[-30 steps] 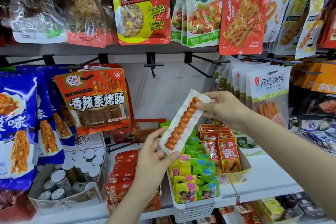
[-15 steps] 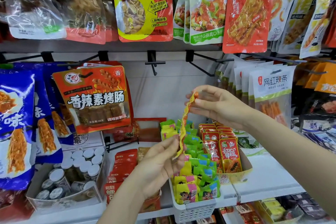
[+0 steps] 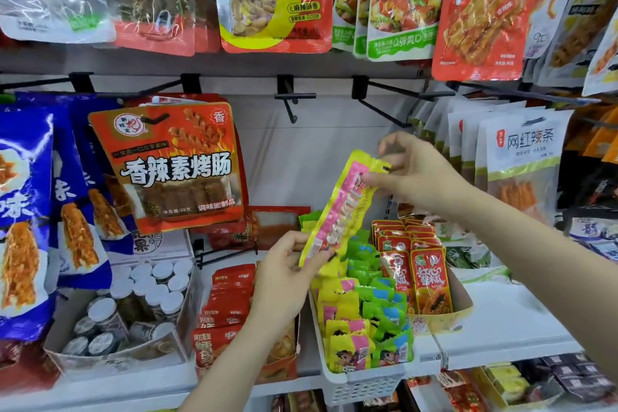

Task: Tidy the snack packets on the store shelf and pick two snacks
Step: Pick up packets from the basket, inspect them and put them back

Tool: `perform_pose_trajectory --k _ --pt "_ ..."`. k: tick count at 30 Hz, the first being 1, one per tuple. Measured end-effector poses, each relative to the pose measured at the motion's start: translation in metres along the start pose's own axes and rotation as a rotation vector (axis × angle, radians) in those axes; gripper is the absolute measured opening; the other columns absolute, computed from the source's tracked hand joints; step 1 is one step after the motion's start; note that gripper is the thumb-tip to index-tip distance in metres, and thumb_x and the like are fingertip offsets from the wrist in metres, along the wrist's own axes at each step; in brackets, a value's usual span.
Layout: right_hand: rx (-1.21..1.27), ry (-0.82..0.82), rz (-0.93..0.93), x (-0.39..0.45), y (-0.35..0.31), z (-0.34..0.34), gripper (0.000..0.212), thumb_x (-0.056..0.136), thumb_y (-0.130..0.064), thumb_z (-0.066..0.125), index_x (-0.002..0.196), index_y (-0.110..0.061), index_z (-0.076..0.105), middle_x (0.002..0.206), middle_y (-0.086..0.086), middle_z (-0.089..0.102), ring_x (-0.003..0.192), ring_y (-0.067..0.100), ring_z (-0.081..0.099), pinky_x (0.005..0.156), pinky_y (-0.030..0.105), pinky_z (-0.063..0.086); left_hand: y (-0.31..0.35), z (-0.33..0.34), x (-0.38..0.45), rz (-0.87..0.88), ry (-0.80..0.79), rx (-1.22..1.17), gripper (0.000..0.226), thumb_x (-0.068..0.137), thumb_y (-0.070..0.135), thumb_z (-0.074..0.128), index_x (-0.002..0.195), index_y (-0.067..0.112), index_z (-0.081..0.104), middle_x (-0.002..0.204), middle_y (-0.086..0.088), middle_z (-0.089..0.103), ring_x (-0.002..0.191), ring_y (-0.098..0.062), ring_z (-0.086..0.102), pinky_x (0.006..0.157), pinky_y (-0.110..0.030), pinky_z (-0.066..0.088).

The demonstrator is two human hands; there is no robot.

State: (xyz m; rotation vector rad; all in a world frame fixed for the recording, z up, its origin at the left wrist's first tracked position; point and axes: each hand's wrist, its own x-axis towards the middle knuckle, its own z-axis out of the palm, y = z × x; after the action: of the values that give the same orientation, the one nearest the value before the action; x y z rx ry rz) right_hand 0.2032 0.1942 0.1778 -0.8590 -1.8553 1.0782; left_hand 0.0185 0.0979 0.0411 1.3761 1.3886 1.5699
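Packet (image 3: 337,211) flipped, yellow-pink face showing | both hands pinch its ends: left (image 3: 284,274), right (image 3: 414,170)

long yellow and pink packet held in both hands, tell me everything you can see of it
The long yellow and pink snack packet is a narrow, glossy plastic strip with crinkled, crimped yellow edges and a pink printed band running down its middle. It is sealed and tilts, top end to the upper right, bottom end to the lower left. The right hand pinches its top end, and the left hand grips its bottom end. It is held in the air above the white plastic basket of small yellow and green packets.
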Motion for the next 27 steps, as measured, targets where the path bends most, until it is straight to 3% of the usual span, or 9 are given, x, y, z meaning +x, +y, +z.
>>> perform_pose_trajectory --k 5,8,12,14,18,23,27 --pt "-0.229 0.277 -0.161 0.009 0.024 -0.009 0.027 0.082 -0.01 0.076 0.106 -0.02 0.068 0.073 -0.028 0.069 0.062 -0.01 0.065 0.057 0.006 0.049 -0.026 -0.013 0.032 0.01 0.123 0.4 0.035 0.093 0.021 0.065 0.127 0.017 0.058 0.12 0.004 0.052 0.11 -0.014 0.057 0.1 -0.026 0.045" --pt "-0.372 0.401 -0.156 0.01 0.048 -0.011 0.021 0.081 -0.02 0.078 0.1 -0.026 0.07 0.082 -0.016 0.071 0.064 -0.012 0.064 0.066 0.014 0.054 -0.036 -0.011 0.045 0.126 0.014 0.564 0.041 0.094 0.029 0.064 0.131 0.013 0.058 0.124 0.0 0.052 0.122 -0.019 0.05 0.106 -0.026 0.036" --pt "-0.281 0.435 -0.132 0.012 0.065 -0.01 0.025 0.083 -0.016 0.076 0.089 -0.038 0.066 0.081 -0.015 0.072 0.067 -0.005 0.068 0.073 0.035 0.06 -0.047 -0.001 0.06 0.184 -0.19 0.683 0.062 0.094 0.052 0.053 0.142 0.013 0.047 0.141 -0.001 0.041 0.132 -0.018 0.037 0.115 -0.032 0.028" --pt "-0.244 0.409 -0.142 0.013 0.068 -0.008 0.026 0.083 -0.016 0.076 0.089 -0.039 0.066 0.082 -0.016 0.073 0.071 -0.001 0.07 0.074 0.033 0.06 -0.051 0.002 0.063 0.159 -0.26 0.714 0.072 0.092 0.064 0.04 0.146 0.017 0.043 0.143 0.004 0.038 0.131 -0.013 0.031 0.112 -0.022 0.022" --pt "-0.191 0.369 -0.16 0.015 0.071 -0.01 0.023 0.083 -0.016 0.076 0.091 -0.037 0.068 0.08 -0.02 0.074 0.074 0.001 0.071 0.072 0.022 0.059 -0.06 -0.002 0.05 0.189 -0.288 0.673 0.082 0.086 0.077 0.023 0.136 0.021 0.055 0.123 0.011 0.048 0.116 -0.007 0.039 0.095 -0.006 0.023" --pt "-0.148 0.242 -0.184 0.02 0.072 -0.009 0.023 0.082 -0.01 0.075 0.093 -0.03 0.07 0.08 -0.021 0.074 0.074 -0.001 0.071 0.069 0.011 0.053 -0.066 -0.007 0.036 0.069 -0.328 0.545 0.073 0.086 0.074 0.031 0.13 0.025 0.06 0.113 0.02 0.048 0.104 0.012 0.047 0.082 0.003 0.027" --pt "-0.144 0.136 -0.16 0.025 0.076 0.004 0.024 0.076 -0.012 0.077 0.09 -0.03 0.07 0.082 -0.016 0.075 0.074 0.003 0.072 0.072 0.014 0.054 -0.065 -0.008 0.035 0.002 -0.356 0.471 0.065 0.084 0.072 0.037 0.124 0.027 0.062 0.116 0.018 0.046 0.109 0.016 0.044 0.084 0.002 0.027"
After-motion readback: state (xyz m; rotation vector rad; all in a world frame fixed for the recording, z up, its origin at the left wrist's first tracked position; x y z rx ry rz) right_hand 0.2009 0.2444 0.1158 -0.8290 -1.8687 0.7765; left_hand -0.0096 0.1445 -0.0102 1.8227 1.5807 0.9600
